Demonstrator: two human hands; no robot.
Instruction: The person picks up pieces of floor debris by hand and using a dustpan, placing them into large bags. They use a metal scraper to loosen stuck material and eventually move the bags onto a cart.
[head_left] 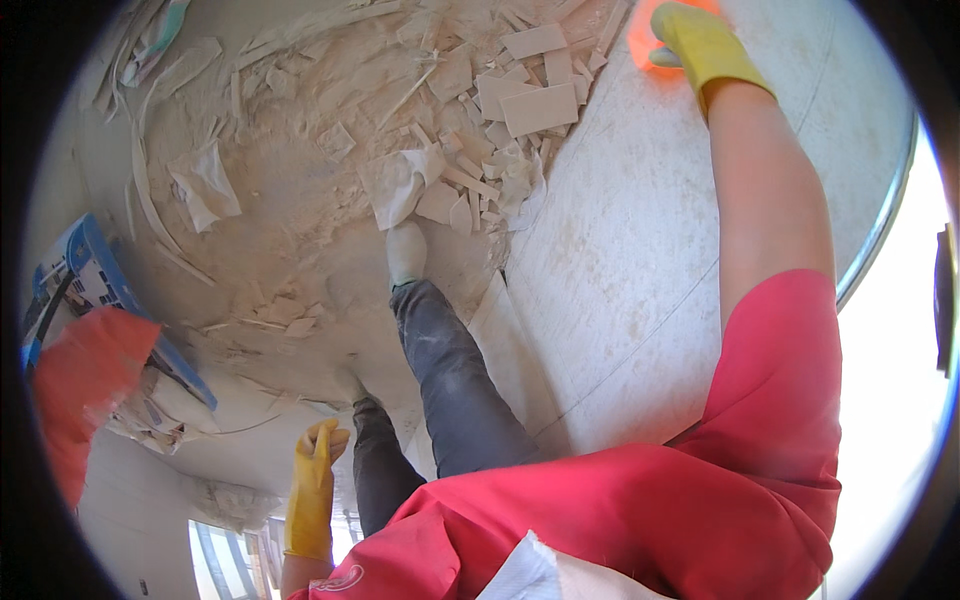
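Note:
High on the right, my right hand (697,45) in a yellow rubber glove grips a bright orange thing (655,42) against a pale, smudged wall panel (620,270). The glove covers part of it, and I cannot make out its kind. That arm is stretched far out, with a red sleeve at the shoulder. My left hand (322,450), also in a yellow rubber glove, hangs low beside my dark trousers. Its fingers are curled in, and nothing shows in them. My legs stand on the dusty floor, next to the panel's lower edge.
Broken tile pieces (540,105) are heaped along the wall's foot. Torn white sheets (205,185), strips and dust cover the floor (290,230). At the left are a blue patterned package (105,275) and a blurred red cloth-like thing (90,385).

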